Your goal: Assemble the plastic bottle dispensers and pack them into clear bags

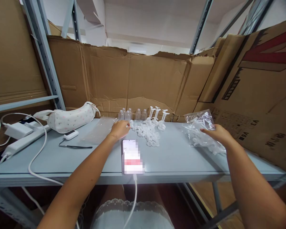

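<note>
My left hand [120, 128] is by the left edge of a pile of small white plastic parts [147, 133], fingers closed together at their tips; what they hold, if anything, is too small to name. Small clear bottles [138, 114] stand in a group behind it. White pump-like pieces [156, 114] stand upright at the back of the pile. On the right, my right hand [216, 133] grips a clear plastic bag [200, 133] with white parts inside. A phone [132, 157] with a lit screen lies near the front edge, a white cable plugged into it.
A flat clear bag [98, 130], a white patterned pouch [72, 118], a small white device [71, 135] and a power strip [26, 141] lie on the left of the table [171, 162]. Cardboard [143, 79] walls the back; a large box [259, 95] stands right.
</note>
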Tool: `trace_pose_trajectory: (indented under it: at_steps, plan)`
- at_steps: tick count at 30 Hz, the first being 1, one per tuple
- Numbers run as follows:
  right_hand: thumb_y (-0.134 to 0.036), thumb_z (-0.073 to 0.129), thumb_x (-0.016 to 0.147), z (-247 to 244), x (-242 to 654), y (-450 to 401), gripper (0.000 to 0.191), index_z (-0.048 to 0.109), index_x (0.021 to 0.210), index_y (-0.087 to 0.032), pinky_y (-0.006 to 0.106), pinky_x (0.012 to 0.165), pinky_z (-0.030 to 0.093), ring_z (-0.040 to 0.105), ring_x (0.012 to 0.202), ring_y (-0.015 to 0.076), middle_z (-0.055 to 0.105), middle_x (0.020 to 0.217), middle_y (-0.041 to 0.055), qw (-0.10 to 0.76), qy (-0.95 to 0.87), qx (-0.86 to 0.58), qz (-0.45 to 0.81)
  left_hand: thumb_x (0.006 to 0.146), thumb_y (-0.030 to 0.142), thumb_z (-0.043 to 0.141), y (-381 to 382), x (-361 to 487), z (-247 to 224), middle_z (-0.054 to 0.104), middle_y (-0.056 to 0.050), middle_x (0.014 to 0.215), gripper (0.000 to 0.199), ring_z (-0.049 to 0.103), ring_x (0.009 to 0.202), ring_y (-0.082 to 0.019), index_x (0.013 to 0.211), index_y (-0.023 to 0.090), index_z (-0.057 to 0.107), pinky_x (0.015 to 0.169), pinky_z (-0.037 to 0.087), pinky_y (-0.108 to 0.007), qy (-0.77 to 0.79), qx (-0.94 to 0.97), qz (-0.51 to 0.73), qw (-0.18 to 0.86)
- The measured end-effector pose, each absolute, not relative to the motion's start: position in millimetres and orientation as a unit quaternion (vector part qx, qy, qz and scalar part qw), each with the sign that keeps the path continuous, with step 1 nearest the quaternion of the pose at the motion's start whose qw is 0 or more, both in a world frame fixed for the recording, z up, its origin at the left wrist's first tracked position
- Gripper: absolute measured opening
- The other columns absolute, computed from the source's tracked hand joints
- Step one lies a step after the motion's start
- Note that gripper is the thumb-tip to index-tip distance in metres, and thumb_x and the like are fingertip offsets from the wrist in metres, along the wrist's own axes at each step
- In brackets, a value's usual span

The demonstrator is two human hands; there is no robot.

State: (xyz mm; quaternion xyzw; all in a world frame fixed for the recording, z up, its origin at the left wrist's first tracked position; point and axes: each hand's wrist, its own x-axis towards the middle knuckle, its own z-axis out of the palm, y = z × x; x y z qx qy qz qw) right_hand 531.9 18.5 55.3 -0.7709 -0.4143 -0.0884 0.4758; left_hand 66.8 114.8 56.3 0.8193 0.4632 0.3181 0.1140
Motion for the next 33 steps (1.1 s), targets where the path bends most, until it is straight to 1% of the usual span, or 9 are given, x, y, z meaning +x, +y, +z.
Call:
trace_pose_trajectory:
  at_steps: [6,9,12,14,17,22,25,28,33]
  plan:
    - [-0.021,0.087,0.044,64,536,33,0.048,0.040,0.048,-0.025,0.044,0.075,0.037,0.046,0.061,0.0198,0.043,0.056,-0.0026,0.398,-0.435,-0.808,-0.001,0.084,0.032,0.053,122,65,51,0.065,-0.018,0.120,0.028,0.055,0.117,-0.034,0.104,0.019,0.066,0.104,0.033,-0.050,0.502,0.829,0.239,0.061]
    - [-0.015,0.086,0.049,61,533,32,0.040,0.047,0.058,-0.022,0.046,0.076,0.036,0.057,0.081,0.0303,0.058,0.072,0.0098,0.322,-0.413,-0.850,-0.045,0.081,0.031,0.056,126,64,48,0.065,-0.016,0.121,0.029,0.054,0.118,-0.034,0.107,0.020,0.066,0.106,0.031,-0.050,0.514,0.824,0.228,0.071]
    - [-0.015,0.077,0.066,61,520,28,0.025,0.063,0.087,-0.017,0.047,0.079,0.034,0.056,0.109,0.0388,0.063,0.107,0.0275,0.208,-0.390,-0.882,-0.163,0.081,0.033,0.057,127,64,46,0.065,-0.016,0.120,0.032,0.055,0.119,-0.035,0.109,0.021,0.066,0.106,0.031,-0.050,0.520,0.824,0.213,0.069]
    - [-0.017,0.064,0.081,65,505,27,0.031,0.062,0.111,-0.013,0.045,0.079,0.035,0.055,0.115,0.0382,0.060,0.118,0.0309,0.182,-0.398,-0.872,-0.218,0.083,0.034,0.054,127,65,45,0.065,-0.015,0.121,0.035,0.055,0.119,-0.034,0.114,0.021,0.064,0.105,0.033,-0.050,0.527,0.827,0.189,0.052]
    - [-0.025,0.045,0.093,76,475,32,0.037,0.056,0.125,-0.009,0.042,0.077,0.038,0.058,0.112,0.0362,0.062,0.118,0.0289,0.173,-0.447,-0.842,-0.246,0.086,0.035,0.050,130,68,45,0.061,-0.015,0.129,0.043,0.053,0.123,-0.032,0.126,0.021,0.057,0.105,0.036,-0.047,0.545,0.822,0.167,0.017]
    - [-0.033,0.045,0.093,94,410,54,0.032,0.064,0.112,-0.017,0.033,0.074,0.043,0.065,0.102,0.0286,0.070,0.111,0.0157,0.229,-0.525,-0.798,-0.187,0.086,0.034,0.053,143,78,51,0.046,-0.019,0.145,0.060,0.047,0.131,-0.034,0.143,0.020,0.039,0.105,0.037,-0.047,0.587,0.781,0.213,-0.001]
    - [-0.031,0.048,0.091,96,365,69,0.028,0.065,0.110,-0.019,0.029,0.074,0.044,0.066,0.098,0.0236,0.072,0.108,0.0094,0.274,-0.602,-0.739,-0.129,0.086,0.033,0.054,155,81,59,0.034,-0.021,0.153,0.068,0.044,0.133,-0.036,0.149,0.021,0.030,0.106,0.037,-0.048,0.611,0.752,0.249,0.008]
    - [-0.032,0.050,0.090,96,324,79,0.027,0.066,0.108,-0.019,0.029,0.075,0.046,0.066,0.097,0.0240,0.073,0.105,0.0087,0.263,-0.662,-0.696,-0.087,0.086,0.033,0.056,169,82,66,0.024,-0.020,0.158,0.076,0.042,0.136,-0.037,0.153,0.025,0.020,0.107,0.036,-0.048,0.625,0.731,0.273,0.020]
    - [-0.033,0.050,0.091,94,290,90,0.044,0.051,0.132,-0.019,0.035,0.076,0.048,0.065,0.102,0.0295,0.070,0.113,0.0131,0.233,-0.687,-0.682,-0.085,0.084,0.031,0.059,194,78,65,0.013,-0.019,0.161,0.080,0.037,0.140,-0.037,0.153,0.026,0.017,0.109,0.035,-0.045,0.617,0.736,0.276,0.040]
